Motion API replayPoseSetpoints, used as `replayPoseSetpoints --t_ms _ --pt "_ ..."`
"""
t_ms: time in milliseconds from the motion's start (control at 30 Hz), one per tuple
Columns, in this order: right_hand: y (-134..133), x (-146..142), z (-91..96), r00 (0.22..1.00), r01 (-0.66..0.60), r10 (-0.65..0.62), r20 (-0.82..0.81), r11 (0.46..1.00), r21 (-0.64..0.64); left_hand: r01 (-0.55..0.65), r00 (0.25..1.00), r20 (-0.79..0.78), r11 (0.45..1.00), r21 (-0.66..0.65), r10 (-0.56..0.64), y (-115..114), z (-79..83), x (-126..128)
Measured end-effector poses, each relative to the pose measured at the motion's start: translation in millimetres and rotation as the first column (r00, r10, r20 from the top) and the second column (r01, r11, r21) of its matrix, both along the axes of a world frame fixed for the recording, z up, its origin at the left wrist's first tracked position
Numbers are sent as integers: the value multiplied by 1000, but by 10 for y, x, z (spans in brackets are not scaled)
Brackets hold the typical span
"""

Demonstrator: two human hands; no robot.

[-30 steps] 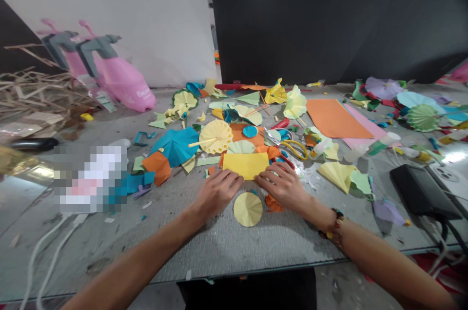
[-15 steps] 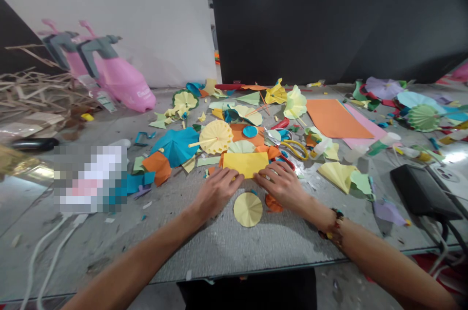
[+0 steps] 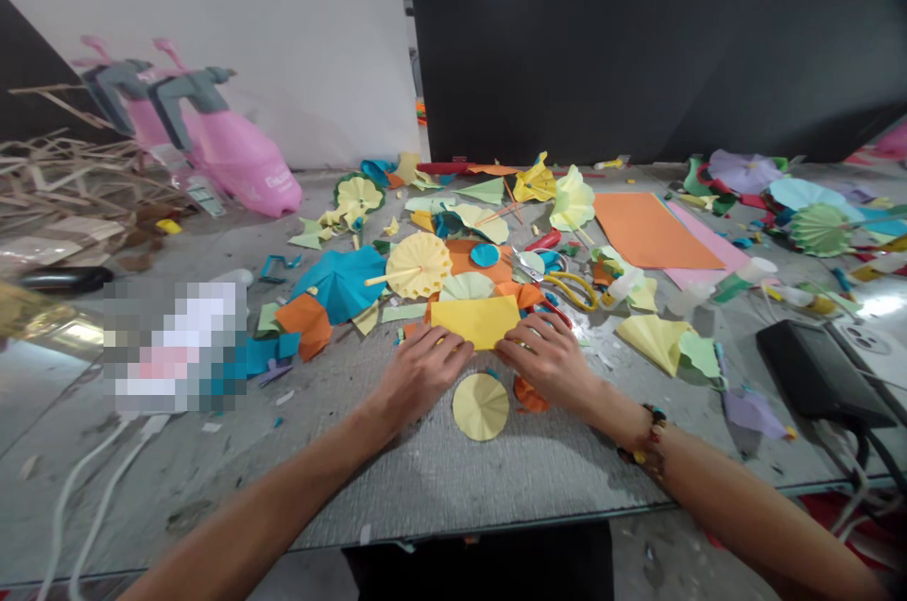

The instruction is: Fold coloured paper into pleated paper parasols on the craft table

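Note:
A bright yellow sheet of paper, a wide rectangle that looks folded, lies in front of me. Closed at its lower left corner is my left hand, fingertips pressed on the edge. My right hand, with a beaded bracelet on the wrist, grips the lower right corner the same way; both thumbs are largely hidden. Between the wrists a creased pale yellow paper circle rests flat, beside a crumpled orange paper piece. Just beyond the sheet are a pleated yellow disc on a stick and yellow-handled scissors.
Paper scraps and a blue pleated paper piece litter the table. Orange sheets lie at back right, pink spray bottles at back left. A black power adapter sits right; white cables run down the left.
The yellow paper's lower edge has come slightly toward me, and my right fingers have shifted a little along its corner. Everything else stays in place.

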State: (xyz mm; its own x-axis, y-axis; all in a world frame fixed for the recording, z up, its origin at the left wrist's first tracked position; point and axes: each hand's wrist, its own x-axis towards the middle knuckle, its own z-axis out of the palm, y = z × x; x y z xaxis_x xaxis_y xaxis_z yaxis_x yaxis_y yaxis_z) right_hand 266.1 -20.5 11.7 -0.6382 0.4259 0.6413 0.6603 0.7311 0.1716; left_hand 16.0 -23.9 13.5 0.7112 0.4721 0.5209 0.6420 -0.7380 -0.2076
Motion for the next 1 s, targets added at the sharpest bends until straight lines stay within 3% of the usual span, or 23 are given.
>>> replayPoseSetpoints --t_ms 367,1000 --pt "-1 -2 -20 1000 -2 2 -5 1000 -28 25 1000 0 1000 11 -25 0 -2 -16" --pt "-18 -6 32 998 -15 18 -57 999 50 63 997 45 998 -18 -62 -34 21 -38"
